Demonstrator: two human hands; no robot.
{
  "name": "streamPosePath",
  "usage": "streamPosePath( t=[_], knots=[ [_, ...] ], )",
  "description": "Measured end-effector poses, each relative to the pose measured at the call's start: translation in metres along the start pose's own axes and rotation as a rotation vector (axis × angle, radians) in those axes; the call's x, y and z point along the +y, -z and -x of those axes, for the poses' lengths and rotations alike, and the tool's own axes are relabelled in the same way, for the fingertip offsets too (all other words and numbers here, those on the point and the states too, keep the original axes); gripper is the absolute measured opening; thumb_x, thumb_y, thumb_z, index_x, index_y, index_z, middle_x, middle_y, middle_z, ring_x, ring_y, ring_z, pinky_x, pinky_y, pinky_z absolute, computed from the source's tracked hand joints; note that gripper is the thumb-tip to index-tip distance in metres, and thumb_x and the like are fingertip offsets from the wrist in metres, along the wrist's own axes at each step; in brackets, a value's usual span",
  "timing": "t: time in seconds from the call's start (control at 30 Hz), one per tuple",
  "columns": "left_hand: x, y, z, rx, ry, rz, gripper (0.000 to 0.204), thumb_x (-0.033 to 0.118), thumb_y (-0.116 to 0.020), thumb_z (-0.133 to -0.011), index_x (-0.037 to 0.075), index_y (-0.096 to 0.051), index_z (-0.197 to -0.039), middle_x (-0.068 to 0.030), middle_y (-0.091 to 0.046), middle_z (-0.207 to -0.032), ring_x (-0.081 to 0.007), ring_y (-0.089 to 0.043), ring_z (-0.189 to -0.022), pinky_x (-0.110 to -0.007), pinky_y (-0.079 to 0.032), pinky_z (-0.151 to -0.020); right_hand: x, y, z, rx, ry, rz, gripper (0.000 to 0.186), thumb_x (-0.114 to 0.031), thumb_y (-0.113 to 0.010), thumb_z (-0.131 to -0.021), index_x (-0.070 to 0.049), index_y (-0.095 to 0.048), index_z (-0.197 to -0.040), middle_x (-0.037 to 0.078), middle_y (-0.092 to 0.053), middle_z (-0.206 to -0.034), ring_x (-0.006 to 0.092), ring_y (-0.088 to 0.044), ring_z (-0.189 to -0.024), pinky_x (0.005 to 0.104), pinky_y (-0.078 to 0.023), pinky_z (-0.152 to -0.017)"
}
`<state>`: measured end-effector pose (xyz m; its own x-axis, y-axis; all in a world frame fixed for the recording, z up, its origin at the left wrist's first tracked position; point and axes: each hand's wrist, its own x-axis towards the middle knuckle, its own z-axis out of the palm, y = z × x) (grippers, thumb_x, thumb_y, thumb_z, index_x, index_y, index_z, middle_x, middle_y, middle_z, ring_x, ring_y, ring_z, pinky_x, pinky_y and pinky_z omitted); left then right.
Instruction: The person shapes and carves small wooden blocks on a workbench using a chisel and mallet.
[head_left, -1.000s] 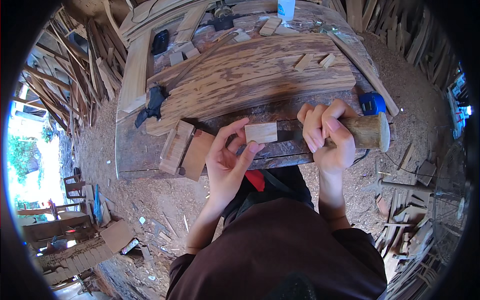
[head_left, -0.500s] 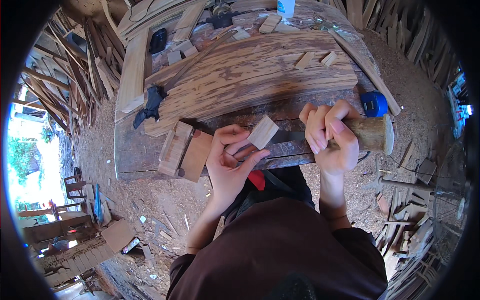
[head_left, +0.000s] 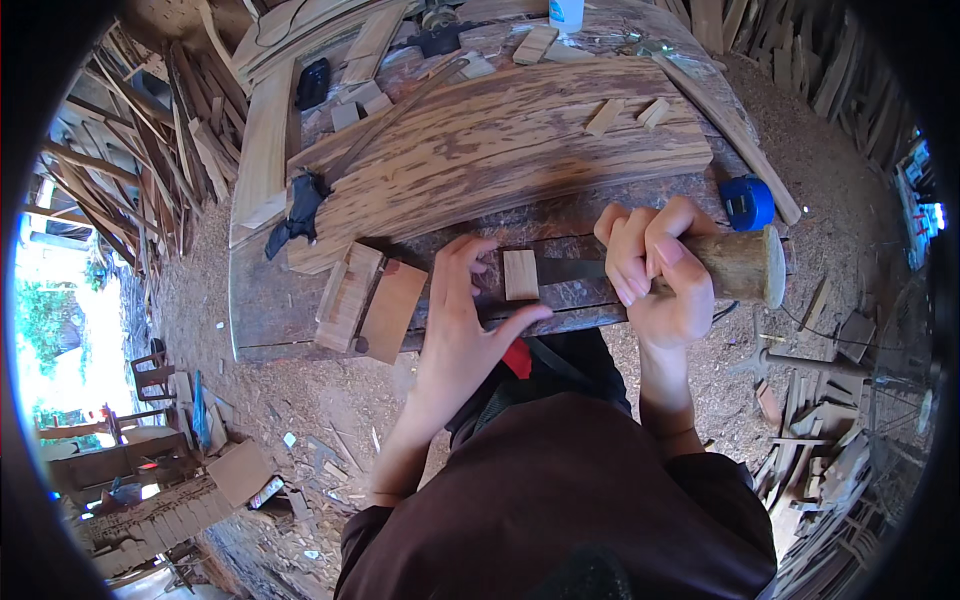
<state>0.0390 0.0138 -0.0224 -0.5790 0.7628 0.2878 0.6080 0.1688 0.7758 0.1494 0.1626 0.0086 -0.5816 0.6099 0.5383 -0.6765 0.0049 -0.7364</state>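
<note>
A small pale wood block (head_left: 520,275) lies near the front edge of the workbench, beside the tip of a grey flat blade (head_left: 572,270). This blade belongs to a tool with a thick round wooden handle (head_left: 745,266); whether it is a chisel or a knife I cannot tell. My right hand (head_left: 662,268) is wrapped round the handle where it meets the blade. Just left of the block, my left hand (head_left: 465,320) is open, thumb and fingers apart, holding nothing. Left of that hand stand a grooved wood block (head_left: 347,298) and a flat tan piece (head_left: 392,312) with dark corners.
A long streaked plank (head_left: 480,135) spans the workbench (head_left: 290,335), with two small wood pieces on it. A rusty metal bar (head_left: 400,112) with a black-wrapped end (head_left: 302,208) rests across its left part. A blue tape measure (head_left: 746,203) sits right.
My left hand has let go of the small wood block, which now lies on the bench by the blade. The hand has shifted slightly left and opened. The right hand has hardly moved.
</note>
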Motion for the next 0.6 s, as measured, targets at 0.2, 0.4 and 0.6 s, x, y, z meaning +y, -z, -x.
streamPosePath(
  t=[0.2,0.4,0.6],
  knots=[
    [-0.014,0.01,-0.011,-0.182,-0.203,-0.197,0.061,0.012,-0.078,-0.076,0.004,-0.052,-0.13,-0.0129,-0.051,-0.124,-0.0241,-0.056,-0.102,-0.032,-0.048,-0.084,0.0,0.0,0.0,-0.005,0.004,-0.013,0.019,-0.014,-0.045,-0.087,-0.011,-0.036,-0.07,0.001,-0.039,-0.052,0.008,-0.029,-0.041,0.0327,-0.03,-0.065],
    [-0.012,0.008,-0.01,-0.123,-0.067,0.041,0.052,0.003,-0.076,-0.076,0.005,-0.059,-0.125,-0.01,-0.05,-0.108,-0.0186,-0.057,-0.094,-0.027,-0.05,-0.079,0.001,0.003,0.002,-0.013,-0.017,-0.104,0.02,-0.014,-0.052,-0.089,-0.008,-0.042,-0.074,0.002,-0.046,-0.056,0.0089,-0.039,-0.047,0.0316,-0.037,-0.071],
    [-0.017,0.004,-0.006,-0.019,-0.281,0.069,0.043,-0.003,-0.073,-0.078,0.005,-0.065,-0.119,-0.0091,-0.056,-0.105,-0.0175,-0.063,-0.087,-0.027,-0.051,-0.077,-0.005,-0.002,-0.006,-0.02,0.02,-0.048,0.02,-0.012,-0.054,-0.091,-0.008,-0.043,-0.074,0.001,-0.046,-0.056,0.0083,-0.042,-0.048,0.0311,-0.039,-0.072]
  ],
)
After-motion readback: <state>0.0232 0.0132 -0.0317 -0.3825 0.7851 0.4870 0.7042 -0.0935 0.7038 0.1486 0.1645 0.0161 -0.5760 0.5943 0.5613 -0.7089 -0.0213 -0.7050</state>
